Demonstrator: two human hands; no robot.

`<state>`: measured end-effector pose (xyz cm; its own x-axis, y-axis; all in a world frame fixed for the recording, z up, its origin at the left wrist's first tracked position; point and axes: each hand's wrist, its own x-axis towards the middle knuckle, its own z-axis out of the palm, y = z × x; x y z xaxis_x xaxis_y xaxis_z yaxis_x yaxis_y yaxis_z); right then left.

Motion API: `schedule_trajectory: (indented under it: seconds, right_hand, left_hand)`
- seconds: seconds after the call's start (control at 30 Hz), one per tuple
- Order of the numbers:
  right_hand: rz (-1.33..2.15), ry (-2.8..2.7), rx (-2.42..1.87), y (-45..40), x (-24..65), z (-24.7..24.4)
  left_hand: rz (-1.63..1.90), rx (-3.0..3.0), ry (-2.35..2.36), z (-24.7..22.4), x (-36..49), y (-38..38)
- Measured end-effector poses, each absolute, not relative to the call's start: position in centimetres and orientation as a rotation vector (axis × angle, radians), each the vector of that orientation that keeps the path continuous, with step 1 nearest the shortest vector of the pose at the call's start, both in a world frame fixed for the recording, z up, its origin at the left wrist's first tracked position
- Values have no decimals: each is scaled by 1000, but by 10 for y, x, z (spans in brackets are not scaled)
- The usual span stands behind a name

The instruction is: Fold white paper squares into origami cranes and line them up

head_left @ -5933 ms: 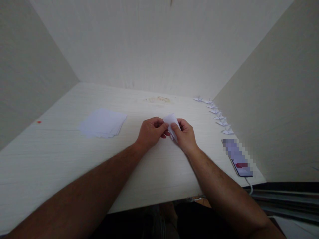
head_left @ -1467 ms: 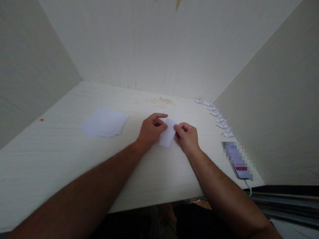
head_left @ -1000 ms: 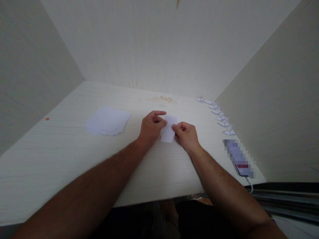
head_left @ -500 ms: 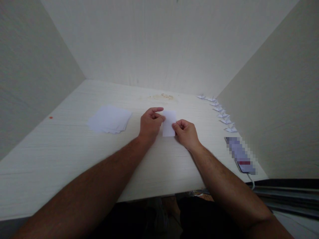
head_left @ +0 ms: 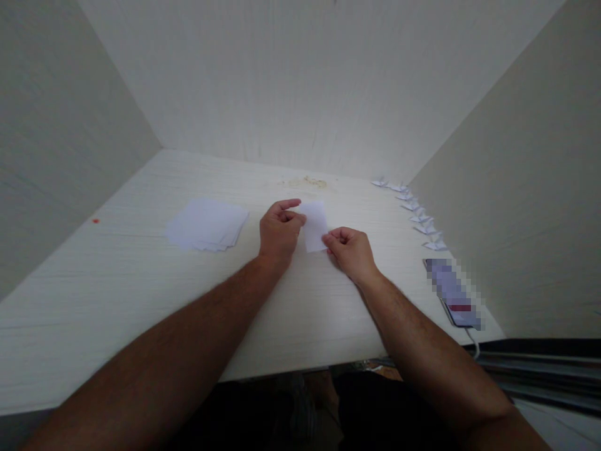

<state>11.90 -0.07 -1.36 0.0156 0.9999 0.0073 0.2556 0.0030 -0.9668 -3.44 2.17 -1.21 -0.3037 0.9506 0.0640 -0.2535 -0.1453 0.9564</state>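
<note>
White sheets (head_left: 206, 222) are piled at nine o'clock from the left hand (head_left: 280, 230), by which a small paper (head_left: 315, 225) is pinched at its ten o'clock edge, its five o'clock side gripped by the right hand (head_left: 353, 254), with paper birds (head_left: 412, 206) lined at that hand's two o'clock.

Small walled-in desk nook or booth; whether home or office, cannot tell. Pale, streaked tabletop (head_left: 107, 313) closed in by a back wall (head_left: 291, 81), left wall (head_left: 61, 125) and right wall (head_left: 530, 188). Desk use shown by paper stack (head_left: 206, 222) and cabled phone (head_left: 451, 291).
</note>
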Motion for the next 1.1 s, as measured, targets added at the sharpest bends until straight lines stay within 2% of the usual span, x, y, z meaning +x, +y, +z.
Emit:
schedule_trajectory:
  seconds: [0.3,0.53,0.7,0.9,1.1]
  right_hand:
    - [864,-1303,-1290,0,122,-15]
    - [859,-1145,-1240,5,126,-18]
    - [727,-1192,-1241,2,125,-14]
    - [881,-1199,-1278,4,124,-16]
    - [765,-1356,-1320,-1,125,-9]
  left_hand:
    - [1439,1215,1122,-5,-32,11]
    - [1340,1321,1094,-3,-30,8]
    - [1331,1348,1093,-4,-29,8]
    - [1383,1251,1125,-5,-30,9]
    - [1378,1219,1087,-7,-30,10]
